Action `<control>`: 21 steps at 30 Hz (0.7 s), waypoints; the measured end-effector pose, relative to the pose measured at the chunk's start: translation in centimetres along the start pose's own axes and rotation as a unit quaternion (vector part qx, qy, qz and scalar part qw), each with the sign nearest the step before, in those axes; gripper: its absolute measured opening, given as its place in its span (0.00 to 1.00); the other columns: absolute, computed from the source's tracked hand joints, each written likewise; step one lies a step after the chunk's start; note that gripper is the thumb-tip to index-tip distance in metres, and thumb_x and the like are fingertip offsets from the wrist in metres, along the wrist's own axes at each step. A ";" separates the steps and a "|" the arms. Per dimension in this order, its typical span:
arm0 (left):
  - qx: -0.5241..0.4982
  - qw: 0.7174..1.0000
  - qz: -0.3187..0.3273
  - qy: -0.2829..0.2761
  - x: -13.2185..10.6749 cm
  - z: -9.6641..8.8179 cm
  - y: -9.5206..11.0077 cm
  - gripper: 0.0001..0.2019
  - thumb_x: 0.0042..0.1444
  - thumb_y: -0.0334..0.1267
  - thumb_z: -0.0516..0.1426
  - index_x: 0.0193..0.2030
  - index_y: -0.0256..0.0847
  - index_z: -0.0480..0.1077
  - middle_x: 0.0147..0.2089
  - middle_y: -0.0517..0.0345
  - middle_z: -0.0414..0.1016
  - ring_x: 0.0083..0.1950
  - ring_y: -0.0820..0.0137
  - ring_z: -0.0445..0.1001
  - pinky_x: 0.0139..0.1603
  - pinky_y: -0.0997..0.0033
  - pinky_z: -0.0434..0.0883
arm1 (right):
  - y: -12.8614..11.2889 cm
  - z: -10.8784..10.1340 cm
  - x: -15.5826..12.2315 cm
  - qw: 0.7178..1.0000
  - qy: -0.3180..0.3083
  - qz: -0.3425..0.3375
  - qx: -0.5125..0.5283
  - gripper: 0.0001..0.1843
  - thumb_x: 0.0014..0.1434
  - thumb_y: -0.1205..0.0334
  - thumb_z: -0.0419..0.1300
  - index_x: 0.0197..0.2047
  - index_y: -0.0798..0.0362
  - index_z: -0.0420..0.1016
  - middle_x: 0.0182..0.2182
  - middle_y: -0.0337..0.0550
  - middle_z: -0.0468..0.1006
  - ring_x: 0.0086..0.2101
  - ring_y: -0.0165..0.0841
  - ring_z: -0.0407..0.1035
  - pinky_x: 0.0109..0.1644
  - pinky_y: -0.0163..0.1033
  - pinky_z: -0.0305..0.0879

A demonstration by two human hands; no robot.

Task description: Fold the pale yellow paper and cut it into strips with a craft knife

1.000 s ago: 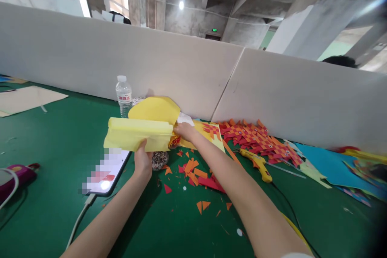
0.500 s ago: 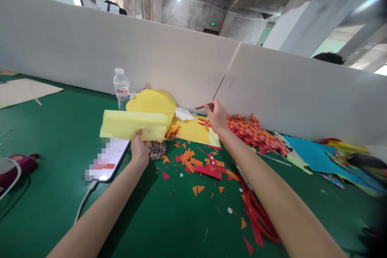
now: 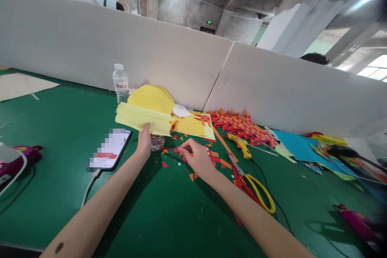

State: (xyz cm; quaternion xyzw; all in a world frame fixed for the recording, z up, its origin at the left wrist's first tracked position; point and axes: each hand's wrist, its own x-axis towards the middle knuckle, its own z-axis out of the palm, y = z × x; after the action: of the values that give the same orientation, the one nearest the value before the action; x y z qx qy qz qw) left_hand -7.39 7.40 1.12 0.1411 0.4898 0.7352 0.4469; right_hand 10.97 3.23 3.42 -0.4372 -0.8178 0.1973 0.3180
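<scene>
My left hand grips a folded sheet of pale yellow paper near its lower edge, above the green table. My right hand pinches a thin, dark reddish, stick-like tool; its exact kind is too small to tell. The tool points left, toward a round speckled object that lies below the paper. Red and orange paper scraps are scattered by my right hand. Scissors with yellow handles lie under and beside my right forearm, on red strips.
A phone on a cable lies left of my left hand. Behind stand a water bottle and a pale partition. A yellow glue gun and a pile of checkered paper pieces lie to the right, beside blue sheets.
My right hand has come down and left with the thin tool, from near the partition to beside the speckled object. The yellow paper has tilted and shifted slightly right. The glue gun and scissors are uncovered.
</scene>
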 end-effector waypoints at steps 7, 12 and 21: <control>0.029 0.994 -0.049 -0.089 -0.7 -0.1 0.0 0.11 0.49 0.36 0.57 0.39 0.32 0.69 0.27 0.57 0.73 0.19 0.75 0.68 0.17 0.77 0.63 | 1.0 -4.8 -0.8 0.954 -0.194 -0.033 -0.226 0.11 0.62 0.69 0.49 0.42 0.53 0.71 0.39 0.47 0.78 0.37 0.35 0.72 0.40 0.37 0.63; 0.027 0.984 -0.073 -0.160 -3.3 0.6 0.0 0.12 0.44 0.29 0.60 0.38 0.33 0.69 0.32 0.53 0.75 0.25 0.72 0.74 0.23 0.75 0.71 | 2.7 -10.0 -6.1 0.914 -0.196 0.074 -0.346 0.26 0.57 0.74 0.48 0.58 0.53 0.65 0.49 0.52 0.75 0.42 0.39 0.73 0.41 0.39 0.65; 0.033 0.964 -0.176 -0.198 -11.6 -0.5 -1.1 0.12 0.46 0.27 0.60 0.40 0.34 0.70 0.43 0.45 0.76 0.35 0.67 0.77 0.28 0.73 0.76 | 3.5 -12.2 -13.6 0.948 0.031 0.247 -0.197 0.18 0.56 0.43 0.55 0.39 0.49 0.72 0.17 0.34 0.71 0.19 0.34 0.66 0.22 0.35 0.59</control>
State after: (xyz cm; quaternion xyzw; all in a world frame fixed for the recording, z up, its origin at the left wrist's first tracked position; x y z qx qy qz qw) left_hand -0.61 -2.01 2.61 0.2098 0.4323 0.5860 0.6524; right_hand 27.16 -5.74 5.37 -0.6857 -0.6963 0.0907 0.1918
